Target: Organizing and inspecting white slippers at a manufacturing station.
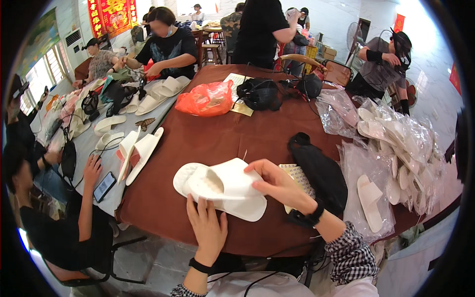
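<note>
A white slide slipper [232, 178] lies in front of me on the brown-covered table [173, 128], resting over a second white slipper [250, 210] whose edges stick out beneath it. My right hand [279, 185] reaches in from the right and grips the far right side of the upper slipper's strap between thumb and fingers. At the near edge of the pair, my left hand [207, 230] lies with its fingers stretched out, their tips against the slippers' side. The undersides of both slippers are hidden.
A black bag [319, 175] partly covers a sticker sheet [296, 178] to my right. Farther right are a bagged slipper [371, 200] and a heap of bagged slippers [403, 143]. An orange plastic bag [205, 98] sits at the back. People work around; a phone [104, 187] lies left.
</note>
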Available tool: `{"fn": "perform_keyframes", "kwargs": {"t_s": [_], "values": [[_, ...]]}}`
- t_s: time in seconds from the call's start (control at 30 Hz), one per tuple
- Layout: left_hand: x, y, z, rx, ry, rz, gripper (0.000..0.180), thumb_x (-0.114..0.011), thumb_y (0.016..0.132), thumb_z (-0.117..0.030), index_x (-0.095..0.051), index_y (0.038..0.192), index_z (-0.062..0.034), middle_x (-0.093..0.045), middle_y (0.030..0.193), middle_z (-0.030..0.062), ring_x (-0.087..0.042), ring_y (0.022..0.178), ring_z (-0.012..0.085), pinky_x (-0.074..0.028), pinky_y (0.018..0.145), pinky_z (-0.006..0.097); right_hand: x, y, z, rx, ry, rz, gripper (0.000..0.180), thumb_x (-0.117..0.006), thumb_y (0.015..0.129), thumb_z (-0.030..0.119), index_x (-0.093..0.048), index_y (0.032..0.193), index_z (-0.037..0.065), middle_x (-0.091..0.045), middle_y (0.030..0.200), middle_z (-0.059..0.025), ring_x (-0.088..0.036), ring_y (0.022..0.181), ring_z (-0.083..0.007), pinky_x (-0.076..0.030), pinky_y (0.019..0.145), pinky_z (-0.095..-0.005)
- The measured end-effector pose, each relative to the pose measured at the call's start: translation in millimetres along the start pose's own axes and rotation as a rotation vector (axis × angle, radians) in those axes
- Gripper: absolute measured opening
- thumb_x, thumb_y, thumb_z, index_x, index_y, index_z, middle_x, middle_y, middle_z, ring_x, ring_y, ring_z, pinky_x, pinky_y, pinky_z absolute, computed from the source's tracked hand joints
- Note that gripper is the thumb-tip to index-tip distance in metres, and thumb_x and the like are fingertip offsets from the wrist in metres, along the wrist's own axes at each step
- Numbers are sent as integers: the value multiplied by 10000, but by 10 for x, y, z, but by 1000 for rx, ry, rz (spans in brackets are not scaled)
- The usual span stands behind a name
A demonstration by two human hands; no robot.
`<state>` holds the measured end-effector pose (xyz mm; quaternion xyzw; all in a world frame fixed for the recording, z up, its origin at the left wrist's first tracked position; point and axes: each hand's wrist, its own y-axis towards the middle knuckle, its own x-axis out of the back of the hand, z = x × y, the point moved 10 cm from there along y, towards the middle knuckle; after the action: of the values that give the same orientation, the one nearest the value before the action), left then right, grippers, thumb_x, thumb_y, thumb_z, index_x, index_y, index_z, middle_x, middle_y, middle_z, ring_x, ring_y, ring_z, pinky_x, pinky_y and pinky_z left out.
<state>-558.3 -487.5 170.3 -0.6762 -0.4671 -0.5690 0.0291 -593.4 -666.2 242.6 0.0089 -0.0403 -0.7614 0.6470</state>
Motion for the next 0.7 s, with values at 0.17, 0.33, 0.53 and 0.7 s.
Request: {"fn": "perform_keyframes", "kwargs": {"t_s": [0.17, 0.33, 0.53, 0.7], "values": [[3, 77, 340, 249, -728, 16, 712, -677, 909, -198, -346, 1509, -3, -455, 1484, 171, -465, 1337, 280, -344, 1118, 466, -759, -477, 265, 163, -418, 288, 498, -603, 879, -23, -515, 1357, 84, -583, 1004, -112, -605, 904, -203, -490, 807, -321], [18, 75, 262, 262, -1286, 36, 645, -607, 982, -216, -313, 1523, -23, -471, 1447, 143, -518, 1266, 199, -464, 1018, 360, -1299, -625, 172, 214, -315, 397, 643, -611, 885, -12, -384, 1481, 73, -579, 1069, -114, -603, 975, -283, -483, 862, -384], [-60, 60, 208, 363, -1223, 119, 607, -565, 1007, -226, -314, 1522, -27, -483, 1435, 149, -540, 1240, 203, -467, 1014, 356, -1689, -579, 48, 195, -150, 484, 787, -619, 927, 70, -183, 1582, 73, -501, 1364, -176, -499, 1257, -327, -400, 1065, -389], [24, -203, 720, 448, -1181, 207, 576, -529, 1027, -234, -316, 1521, -30, -493, 1424, 154, -558, 1217, 207, -469, 1011, 352, -1675, -421, 3, 267, -227, 371, 797, -623, 936, 85, -157, 1581, 42, -441, 1457, -229, -455, 1328, -362, -369, 1110, -404]]}}
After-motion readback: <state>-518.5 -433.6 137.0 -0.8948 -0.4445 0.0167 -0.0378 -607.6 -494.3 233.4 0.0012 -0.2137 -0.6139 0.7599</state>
